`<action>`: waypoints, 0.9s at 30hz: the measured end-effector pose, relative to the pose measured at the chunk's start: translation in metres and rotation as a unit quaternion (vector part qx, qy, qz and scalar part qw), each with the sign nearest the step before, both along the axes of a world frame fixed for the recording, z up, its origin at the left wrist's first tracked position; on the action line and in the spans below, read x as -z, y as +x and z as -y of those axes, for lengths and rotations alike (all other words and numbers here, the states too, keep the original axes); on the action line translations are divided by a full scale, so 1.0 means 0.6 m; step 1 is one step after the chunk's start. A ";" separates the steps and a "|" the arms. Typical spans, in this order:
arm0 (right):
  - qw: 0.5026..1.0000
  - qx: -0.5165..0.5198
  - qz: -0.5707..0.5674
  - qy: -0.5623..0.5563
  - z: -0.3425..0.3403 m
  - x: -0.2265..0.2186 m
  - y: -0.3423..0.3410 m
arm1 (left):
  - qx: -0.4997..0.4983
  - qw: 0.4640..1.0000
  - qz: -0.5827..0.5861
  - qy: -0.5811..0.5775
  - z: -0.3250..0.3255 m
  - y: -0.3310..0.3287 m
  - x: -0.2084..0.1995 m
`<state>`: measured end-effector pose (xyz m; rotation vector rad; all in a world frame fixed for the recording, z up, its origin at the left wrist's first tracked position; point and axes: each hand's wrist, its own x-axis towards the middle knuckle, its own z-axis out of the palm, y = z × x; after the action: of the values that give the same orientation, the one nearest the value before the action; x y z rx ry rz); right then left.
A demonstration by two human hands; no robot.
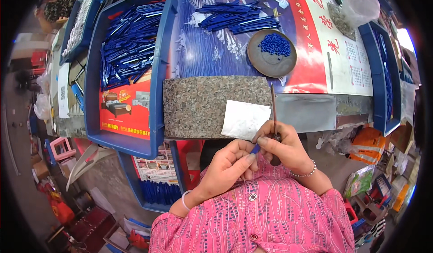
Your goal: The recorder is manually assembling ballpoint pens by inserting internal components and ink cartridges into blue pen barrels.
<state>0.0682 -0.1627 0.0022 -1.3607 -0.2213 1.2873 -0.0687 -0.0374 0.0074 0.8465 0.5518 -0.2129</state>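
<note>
Close in front of my body, my left hand (229, 164) pinches a small blue plastic piece (255, 149) between thumb and fingers. My right hand (288, 148) touches it there, its fingers curled round a thin brown rod-shaped tool (274, 103) that points up and away. Most of the blue piece is hidden by the fingers. Just beyond my hands, a folded white paper (246, 118) rests on a speckled stone slab (198, 106). A round dish (258, 64) with small blue beads (275, 45) stands behind the slab, near a pile of slender blue plastic strips (237, 18).
To the left, a blue tray (158, 68) holds many blue strips (131, 41); below it sits another blue tray (179, 172) with more. A third blue tray (381, 72) is at the right edge. A clear plastic bag (361, 4) lies at the far right.
</note>
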 end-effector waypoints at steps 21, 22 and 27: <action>1.000 0.017 0.001 -0.009 -0.038 -0.020 -0.025 | -0.056 0.930 0.026 -0.361 -0.016 -0.039 0.031; 0.998 0.032 0.031 -0.051 -0.038 -0.025 -0.031 | -0.060 0.955 0.019 -0.291 -0.022 -0.052 0.023; 0.991 0.064 0.118 0.003 -0.038 -0.021 -0.076 | -0.283 0.900 0.063 -0.325 -0.043 -0.131 0.010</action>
<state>0.0223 -0.1402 0.0151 -1.4979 -0.2942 1.0179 -0.1473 -0.0114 0.0014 0.0267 0.5346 0.1914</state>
